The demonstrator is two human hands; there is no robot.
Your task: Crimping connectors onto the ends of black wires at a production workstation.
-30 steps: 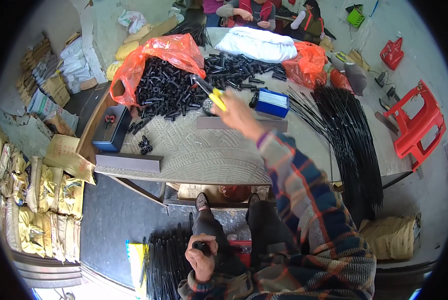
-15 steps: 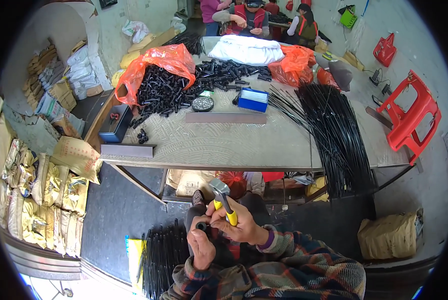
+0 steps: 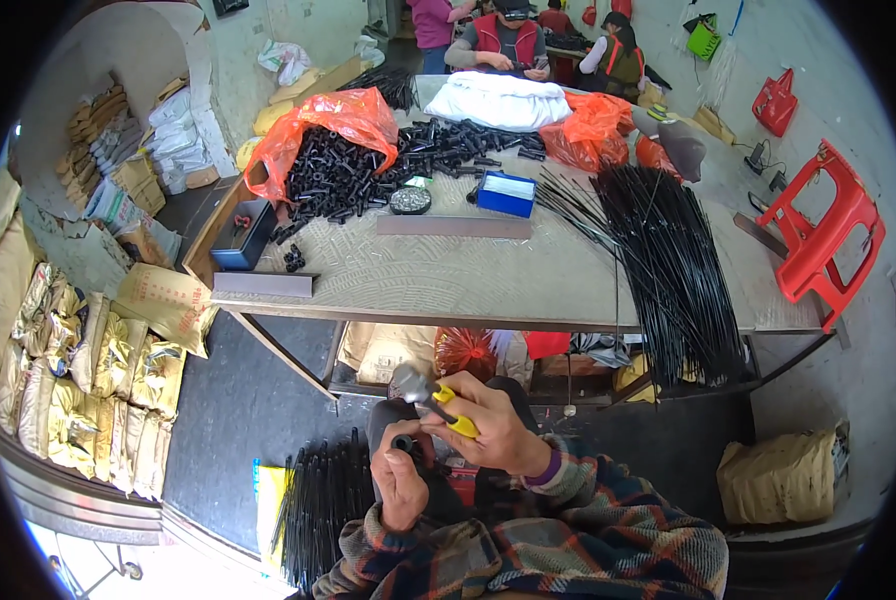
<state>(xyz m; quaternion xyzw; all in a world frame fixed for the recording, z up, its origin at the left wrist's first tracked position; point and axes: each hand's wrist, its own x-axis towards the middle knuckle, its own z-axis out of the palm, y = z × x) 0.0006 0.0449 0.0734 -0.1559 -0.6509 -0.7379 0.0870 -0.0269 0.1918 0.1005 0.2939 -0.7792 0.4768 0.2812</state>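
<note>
In my right hand (image 3: 496, 432) is a hammer (image 3: 414, 384) with a grey metal head and a yellow and black handle. The head tilts up and to the left, above my left hand (image 3: 400, 490). That hand is closed round a short black tubular fitting (image 3: 404, 444), its round open end facing up. My right thumb and fingertips come close to the fitting; whether they touch it I cannot tell. Both hands are over my lap, in front of the table. Beside my left forearm stands a bundle of long black rods (image 3: 330, 505).
The table (image 3: 448, 285) ahead bears a heap of black fittings (image 3: 333, 175), a blue box (image 3: 506, 194), a round tin (image 3: 410, 200) and a pile of black rods (image 3: 668, 270). A red stool (image 3: 830, 235) is at right. Sacks (image 3: 98, 400) are stacked at left. People work beyond.
The hammer has tilted further left and lower, its head now blurred. My right hand has shifted slightly right. My left hand still holds the fitting. The view has shifted a little.
</note>
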